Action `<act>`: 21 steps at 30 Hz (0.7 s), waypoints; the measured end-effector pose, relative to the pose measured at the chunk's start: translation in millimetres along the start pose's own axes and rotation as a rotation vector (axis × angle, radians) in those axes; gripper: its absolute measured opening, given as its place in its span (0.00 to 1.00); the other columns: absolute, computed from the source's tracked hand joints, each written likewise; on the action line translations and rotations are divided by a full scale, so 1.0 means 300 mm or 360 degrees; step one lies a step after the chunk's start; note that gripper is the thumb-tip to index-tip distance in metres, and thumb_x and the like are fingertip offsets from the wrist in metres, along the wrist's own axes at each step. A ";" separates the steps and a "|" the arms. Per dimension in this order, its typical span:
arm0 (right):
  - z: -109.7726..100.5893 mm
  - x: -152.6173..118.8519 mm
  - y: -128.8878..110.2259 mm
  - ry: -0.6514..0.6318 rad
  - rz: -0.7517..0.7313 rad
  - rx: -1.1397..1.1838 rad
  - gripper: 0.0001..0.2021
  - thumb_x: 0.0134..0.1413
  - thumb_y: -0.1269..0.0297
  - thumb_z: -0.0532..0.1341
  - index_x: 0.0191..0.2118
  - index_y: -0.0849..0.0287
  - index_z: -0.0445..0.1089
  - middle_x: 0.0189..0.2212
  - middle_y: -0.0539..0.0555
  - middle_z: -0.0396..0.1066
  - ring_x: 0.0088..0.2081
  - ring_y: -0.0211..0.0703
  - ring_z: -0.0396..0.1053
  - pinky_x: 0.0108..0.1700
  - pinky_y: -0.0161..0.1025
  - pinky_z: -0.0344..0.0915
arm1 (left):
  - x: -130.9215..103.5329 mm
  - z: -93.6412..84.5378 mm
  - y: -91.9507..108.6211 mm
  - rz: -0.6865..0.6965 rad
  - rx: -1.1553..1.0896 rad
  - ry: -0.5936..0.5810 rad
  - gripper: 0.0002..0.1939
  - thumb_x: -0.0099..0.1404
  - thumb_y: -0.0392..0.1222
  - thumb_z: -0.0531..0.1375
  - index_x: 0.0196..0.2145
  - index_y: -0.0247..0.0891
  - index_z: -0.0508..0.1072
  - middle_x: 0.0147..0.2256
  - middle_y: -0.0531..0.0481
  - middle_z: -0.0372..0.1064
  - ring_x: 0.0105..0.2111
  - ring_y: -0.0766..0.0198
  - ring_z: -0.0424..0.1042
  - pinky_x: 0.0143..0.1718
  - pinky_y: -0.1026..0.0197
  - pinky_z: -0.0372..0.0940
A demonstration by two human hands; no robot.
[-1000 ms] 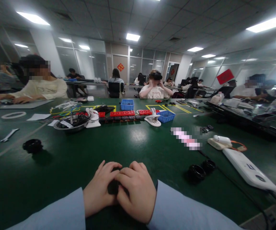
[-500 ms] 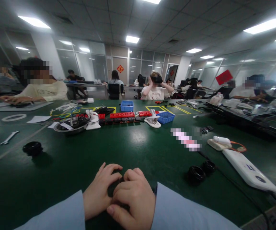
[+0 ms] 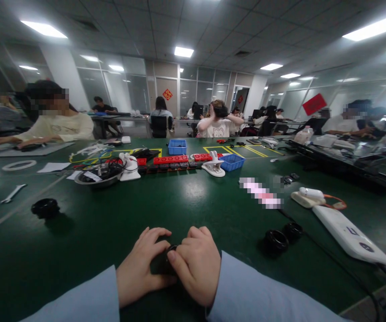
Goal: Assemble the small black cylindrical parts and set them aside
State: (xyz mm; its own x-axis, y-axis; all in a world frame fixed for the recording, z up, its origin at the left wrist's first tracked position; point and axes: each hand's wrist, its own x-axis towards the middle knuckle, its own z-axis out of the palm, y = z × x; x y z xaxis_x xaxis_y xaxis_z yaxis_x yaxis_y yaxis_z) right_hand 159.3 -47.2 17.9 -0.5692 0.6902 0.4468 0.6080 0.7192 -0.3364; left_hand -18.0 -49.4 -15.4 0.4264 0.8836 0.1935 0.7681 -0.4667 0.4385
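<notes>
A small black round part [image 3: 171, 249] shows between my two hands, low in front of me at the table's near side. My left hand [image 3: 142, 266] curls around its left side, thumb below and fingers above, with a gap between thumb and forefinger. On its right side my right hand [image 3: 199, 264] is closed, its thumb pressed on the part and its fingers bent. Most of the part is hidden by my hands. Two black threaded ring fittings [image 3: 276, 241] lie to the right, and another black ring fitting [image 3: 45, 208] stands to the left.
On the green table [image 3: 193, 205] lie a wrench [image 3: 14, 193], a metal bowl [image 3: 97, 179] of cables, red blocks [image 3: 171, 160], a white clip stand [image 3: 214, 166] and blue bins [image 3: 232, 163]. A white device [image 3: 350, 235] and a black cable are at right. Co-workers sit around.
My right hand has turned and shifted slightly up and to the right; its thumb now lies on the black part, which shows more. My left hand has barely moved.
</notes>
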 end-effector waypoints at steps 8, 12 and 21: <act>-0.017 0.018 0.020 -0.0144 0.0259 -0.0152 0.17 0.59 0.56 0.50 0.24 0.59 0.63 0.23 0.51 0.68 0.29 0.41 0.56 0.33 0.40 0.44 | -0.007 0.013 -0.005 0.0008 0.0012 0.0067 0.21 0.45 0.47 0.67 0.39 0.45 0.72 0.49 0.48 0.63 0.51 0.46 0.59 0.55 0.34 0.44; -0.025 0.019 0.017 -0.0024 0.0293 -0.0064 0.14 0.57 0.53 0.53 0.31 0.59 0.65 0.27 0.51 0.67 0.32 0.42 0.58 0.35 0.41 0.46 | -0.009 0.012 0.002 0.0003 0.0047 0.0078 0.22 0.44 0.44 0.67 0.39 0.45 0.72 0.49 0.47 0.63 0.51 0.46 0.59 0.55 0.34 0.43; -0.028 0.007 -0.006 -0.0042 0.0216 0.0056 0.16 0.47 0.49 0.61 0.30 0.59 0.68 0.27 0.51 0.66 0.33 0.42 0.58 0.37 0.42 0.48 | -0.006 0.016 -0.003 0.0014 0.0035 0.0063 0.18 0.47 0.47 0.65 0.38 0.43 0.72 0.47 0.46 0.63 0.50 0.48 0.60 0.55 0.37 0.47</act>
State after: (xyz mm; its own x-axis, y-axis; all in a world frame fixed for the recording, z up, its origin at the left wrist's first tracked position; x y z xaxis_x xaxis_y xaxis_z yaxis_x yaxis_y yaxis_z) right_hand 161.6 -47.7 26.6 -0.4976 0.7829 0.3735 0.6609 0.6211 -0.4213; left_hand -17.2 -50.7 -20.3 0.4143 0.8801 0.2319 0.7750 -0.4747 0.4172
